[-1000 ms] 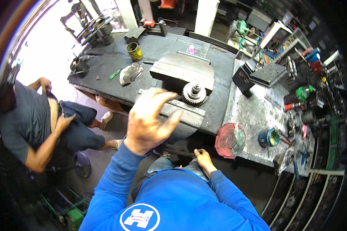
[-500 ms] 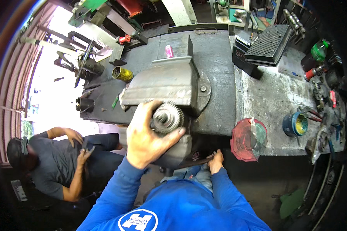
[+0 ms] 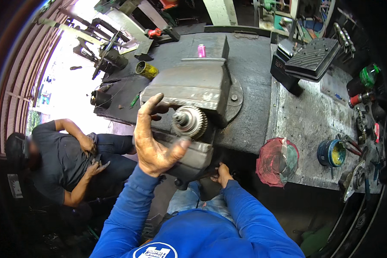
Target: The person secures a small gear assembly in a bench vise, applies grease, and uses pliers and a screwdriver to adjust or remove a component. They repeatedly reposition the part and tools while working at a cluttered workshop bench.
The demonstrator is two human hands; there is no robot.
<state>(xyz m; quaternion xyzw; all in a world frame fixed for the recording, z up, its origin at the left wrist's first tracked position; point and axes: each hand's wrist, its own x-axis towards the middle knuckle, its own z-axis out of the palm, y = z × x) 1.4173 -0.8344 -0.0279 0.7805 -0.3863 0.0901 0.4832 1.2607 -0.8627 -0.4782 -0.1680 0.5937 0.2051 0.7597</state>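
Note:
A toothed metal gear with a stepped shaft end facing up stands between the jaws of a large grey bench vise. My left hand is beside the gear, its fingers spread and the thumb raised. It holds nothing, and its palm is above the front jaw. Lower down, in front of the vise, my right hand has its fingers closed around the vise handle, of which only a little shows in the shadow.
A pink can stands on the vise, and a yellow tin to its left on the dark bench. At right are a red mesh cloth, a blue grease tub and pliers. Another person sits at left.
My left hand has let go of the gear and opened beside it. My right hand has shifted left and nearer the vise. The view has also moved slightly.

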